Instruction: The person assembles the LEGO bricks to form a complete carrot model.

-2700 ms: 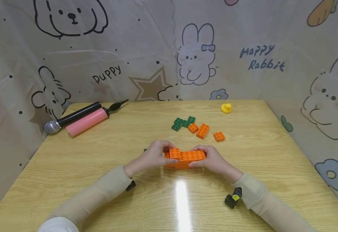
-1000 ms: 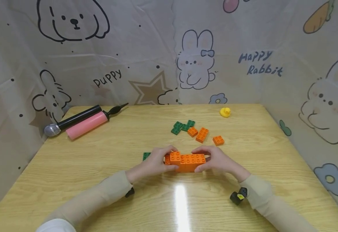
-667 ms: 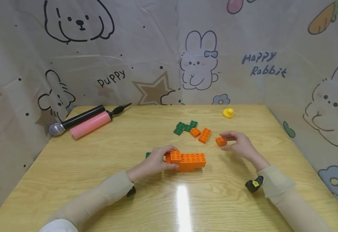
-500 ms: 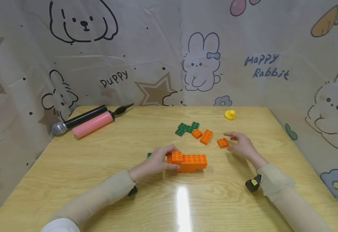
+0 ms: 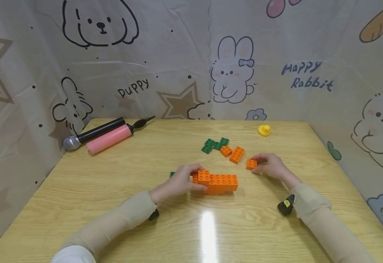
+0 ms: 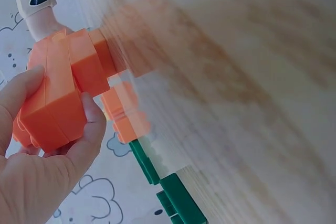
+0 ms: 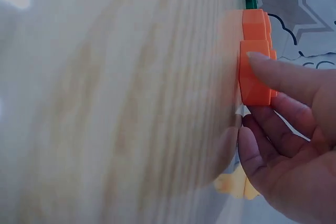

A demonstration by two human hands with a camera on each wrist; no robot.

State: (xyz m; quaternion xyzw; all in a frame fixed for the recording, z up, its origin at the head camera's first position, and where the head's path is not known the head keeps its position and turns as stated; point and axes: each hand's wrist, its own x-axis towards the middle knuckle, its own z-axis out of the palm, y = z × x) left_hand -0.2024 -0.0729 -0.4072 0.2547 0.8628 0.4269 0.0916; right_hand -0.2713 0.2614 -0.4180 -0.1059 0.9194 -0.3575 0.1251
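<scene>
My left hand [image 5: 181,181] grips the left end of a row of joined orange toy building bricks [image 5: 222,184], low over or on the table; the hand hides part of that end. One studded brick stands on top near the left. In the left wrist view, thumb and fingers wrap the sides of this brick assembly [image 6: 58,98]. To the right, my right hand [image 5: 271,167] pinches a small square orange brick [image 5: 251,164] on the table. The right wrist view has the thumb across one face of this small brick [image 7: 253,77], with fingers at its far side.
Behind lie a long orange brick [image 5: 237,155], a square orange brick [image 5: 226,151] and several green bricks [image 5: 208,146]. Another green piece [image 5: 172,174] is partly hidden behind the left hand. A yellow duck [image 5: 264,130], black microphone [image 5: 100,131] and pink pump [image 5: 109,139] sit farther back.
My right hand has let go of the assembly's right end and moved right to the small brick. Its fingers stood apart from that brick half a second ago. The left hand keeps its grip.
</scene>
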